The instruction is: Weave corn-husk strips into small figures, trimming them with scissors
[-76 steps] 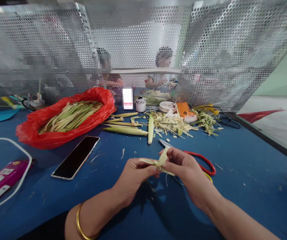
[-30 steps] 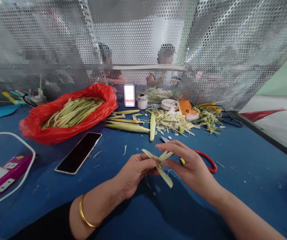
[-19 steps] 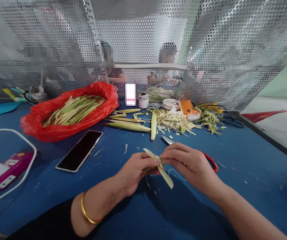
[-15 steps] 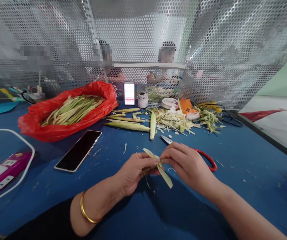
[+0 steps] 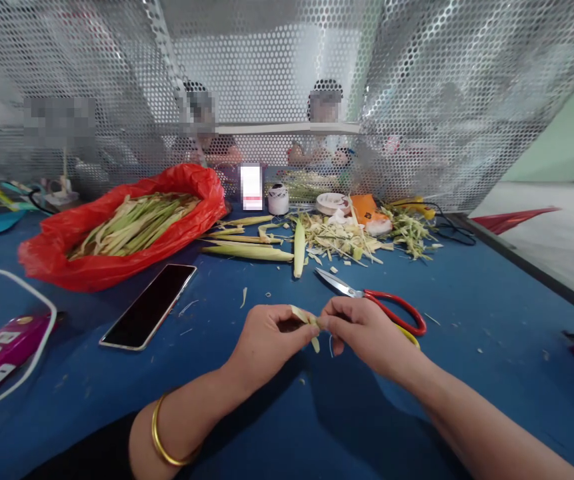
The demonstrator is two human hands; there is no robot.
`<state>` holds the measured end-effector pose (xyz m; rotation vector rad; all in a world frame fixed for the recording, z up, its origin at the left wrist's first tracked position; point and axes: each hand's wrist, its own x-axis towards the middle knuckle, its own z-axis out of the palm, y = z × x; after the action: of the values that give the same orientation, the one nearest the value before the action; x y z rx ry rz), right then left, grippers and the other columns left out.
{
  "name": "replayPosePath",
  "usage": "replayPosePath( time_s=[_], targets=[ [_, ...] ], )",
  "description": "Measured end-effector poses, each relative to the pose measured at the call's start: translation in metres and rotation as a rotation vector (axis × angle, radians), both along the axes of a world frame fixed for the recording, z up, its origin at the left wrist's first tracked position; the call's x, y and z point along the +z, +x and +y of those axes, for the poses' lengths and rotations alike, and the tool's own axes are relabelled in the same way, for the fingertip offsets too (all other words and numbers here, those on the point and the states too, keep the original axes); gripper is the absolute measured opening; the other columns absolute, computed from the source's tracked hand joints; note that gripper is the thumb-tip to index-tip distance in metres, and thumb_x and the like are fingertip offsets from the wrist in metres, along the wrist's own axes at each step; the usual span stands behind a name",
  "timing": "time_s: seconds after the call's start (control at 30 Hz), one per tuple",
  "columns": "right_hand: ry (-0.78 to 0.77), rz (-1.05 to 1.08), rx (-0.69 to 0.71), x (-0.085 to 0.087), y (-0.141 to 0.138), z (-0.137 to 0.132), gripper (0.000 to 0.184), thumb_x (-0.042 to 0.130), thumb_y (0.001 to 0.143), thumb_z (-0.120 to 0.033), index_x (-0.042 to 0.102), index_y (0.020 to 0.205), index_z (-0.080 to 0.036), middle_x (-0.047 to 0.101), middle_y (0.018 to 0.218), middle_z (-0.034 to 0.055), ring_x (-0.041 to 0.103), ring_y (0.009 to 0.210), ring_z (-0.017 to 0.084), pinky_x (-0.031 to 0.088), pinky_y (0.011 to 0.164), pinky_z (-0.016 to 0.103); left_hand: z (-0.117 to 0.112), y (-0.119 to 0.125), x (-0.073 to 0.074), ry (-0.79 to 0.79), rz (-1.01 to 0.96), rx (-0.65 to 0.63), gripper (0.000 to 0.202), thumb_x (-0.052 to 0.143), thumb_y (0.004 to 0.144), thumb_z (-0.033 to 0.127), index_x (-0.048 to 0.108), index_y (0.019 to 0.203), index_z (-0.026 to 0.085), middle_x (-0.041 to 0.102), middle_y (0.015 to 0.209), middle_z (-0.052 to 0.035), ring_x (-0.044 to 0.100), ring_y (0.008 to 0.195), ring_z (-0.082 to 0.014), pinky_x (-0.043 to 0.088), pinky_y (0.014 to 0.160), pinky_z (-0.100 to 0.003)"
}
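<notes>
My left hand [image 5: 265,339] and my right hand [image 5: 361,331] meet over the blue table [image 5: 287,413], both pinched on a small pale-green folded leaf strip [image 5: 305,323] held between the fingertips. A thin white thread [image 5: 331,345] hangs under the right hand. Red-handled scissors [image 5: 371,302] lie on the table just beyond the right hand. A gold bangle [image 5: 163,443] circles my left wrist.
A red plastic bag [image 5: 117,233] of leaf strips sits far left, a black phone [image 5: 149,305] in front of it. Long leaves [image 5: 249,251], a trimmings heap [image 5: 347,237], a thread spool [image 5: 278,199], tape roll [image 5: 331,202] and perforated metal screen [image 5: 417,100] stand behind; other people sit beyond it. A magenta device [image 5: 1,353] lies left.
The leaf strip has been folded shorter and tighter between the fingertips. Both hands drew slightly nearer to me, uncovering the scissors' blades.
</notes>
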<state>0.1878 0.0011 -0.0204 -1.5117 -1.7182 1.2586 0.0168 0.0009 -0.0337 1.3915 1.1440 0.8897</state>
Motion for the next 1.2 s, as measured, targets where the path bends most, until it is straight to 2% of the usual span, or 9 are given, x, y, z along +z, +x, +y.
replayPosePath(
  time_s=[0.1, 0.17, 0.27, 0.4, 0.57, 0.7, 0.93, 1.1, 1.2],
  targets=[
    [-0.028, 0.077, -0.014, -0.002, -0.002, 0.0, 0.018, 0.055, 0.082, -0.03, 0.058, 0.068, -0.019, 0.058, 0.047, -0.0022, 0.054, 0.045, 0.013, 0.035, 0.048, 0.025, -0.001, 0.001, 0.0, 0.037, 0.012, 0.052, 0.015, 0.072, 0.07, 0.031, 0.073, 0.069, 0.017, 0.07, 0.068, -0.0032, 0.06, 0.065, -0.0161, 0.045, 0.063, -0.025],
    [0.04, 0.114, -0.017, 0.0, -0.002, -0.001, 0.016, 0.056, 0.083, -0.03, 0.058, 0.072, -0.019, 0.058, 0.051, -0.0026, 0.057, 0.049, 0.014, 0.039, 0.051, 0.026, 0.0, 0.001, 0.002, -0.024, -0.046, 0.086, 0.014, 0.073, 0.068, 0.029, 0.071, 0.067, 0.016, 0.067, 0.065, -0.0022, 0.058, 0.063, -0.0148, 0.044, 0.063, -0.025],
    [0.26, 0.054, 0.058, 0.004, 0.001, -0.002, 0.009, 0.058, 0.085, -0.028, 0.062, 0.089, -0.021, 0.064, 0.066, -0.0004, 0.061, 0.062, 0.016, 0.044, 0.058, 0.027, 0.003, -0.002, 0.005, -0.163, -0.172, 0.137, 0.012, 0.074, 0.065, 0.026, 0.07, 0.066, 0.015, 0.065, 0.063, -0.0016, 0.057, 0.063, -0.0133, 0.044, 0.064, -0.024],
    [0.591, -0.1, 0.245, 0.008, 0.006, -0.002, 0.019, 0.051, 0.09, -0.017, 0.066, 0.1, -0.023, 0.066, 0.094, 0.0059, 0.061, 0.082, 0.018, 0.046, 0.071, 0.031, 0.005, -0.004, 0.005, -0.319, -0.349, 0.101, 0.011, 0.075, 0.063, 0.024, 0.07, 0.066, 0.014, 0.066, 0.067, -0.0023, 0.059, 0.065, -0.0137, 0.047, 0.067, -0.025],
    [0.775, -0.192, 0.255, 0.005, 0.006, -0.002, 0.023, 0.044, 0.095, -0.019, 0.067, 0.092, -0.021, 0.064, 0.084, 0.0062, 0.059, 0.075, 0.018, 0.045, 0.069, 0.031, 0.004, -0.005, 0.001, -0.411, -0.414, 0.036, 0.016, 0.079, 0.062, 0.027, 0.071, 0.067, 0.014, 0.065, 0.066, -0.0019, 0.058, 0.063, -0.0123, 0.048, 0.067, -0.026],
    [0.734, -0.16, 0.159, 0.004, 0.004, -0.004, 0.02, 0.045, 0.093, -0.017, 0.062, 0.081, -0.019, 0.062, 0.08, 0.0053, 0.057, 0.07, 0.017, 0.043, 0.064, 0.028, 0.004, -0.005, 0.003, -0.394, -0.378, -0.006, 0.024, 0.082, 0.06, 0.033, 0.072, 0.07, 0.014, 0.068, 0.07, -0.0035, 0.061, 0.066, -0.0137, 0.048, 0.072, -0.028],
    [0.572, -0.175, 0.051, 0.002, 0.001, -0.003, 0.015, 0.052, 0.085, -0.011, 0.058, 0.074, -0.019, 0.062, 0.075, 0.0019, 0.056, 0.066, 0.015, 0.04, 0.059, 0.025, 0.003, -0.003, 0.005, -0.219, -0.227, -0.011, 0.024, 0.081, 0.064, 0.035, 0.072, 0.07, 0.014, 0.067, 0.063, -0.0026, 0.059, 0.064, -0.0134, 0.045, 0.072, -0.027],
    [0.63, -0.223, 0.11, 0.001, 0.001, -0.002, 0.016, 0.049, 0.084, -0.011, 0.057, 0.073, -0.019, 0.062, 0.076, 0.0034, 0.055, 0.067, 0.016, 0.037, 0.06, 0.028, 0.003, -0.002, 0.002, -0.309, -0.25, -0.014, 0.026, 0.079, 0.066, 0.039, 0.071, 0.068, 0.014, 0.069, 0.069, -0.0048, 0.059, 0.066, -0.0136, 0.045, 0.071, -0.026],
    [0.458, -0.141, 0.035, -0.001, 0.0, -0.002, 0.015, 0.053, 0.083, -0.016, 0.058, 0.069, -0.02, 0.061, 0.069, 0.0014, 0.055, 0.063, 0.016, 0.038, 0.057, 0.027, 0.003, -0.001, 0.001, -0.339, -0.253, 0.017, 0.025, 0.081, 0.062, 0.037, 0.07, 0.065, 0.014, 0.068, 0.067, -0.004, 0.058, 0.063, -0.0131, 0.044, 0.068, -0.026]
  ],
)
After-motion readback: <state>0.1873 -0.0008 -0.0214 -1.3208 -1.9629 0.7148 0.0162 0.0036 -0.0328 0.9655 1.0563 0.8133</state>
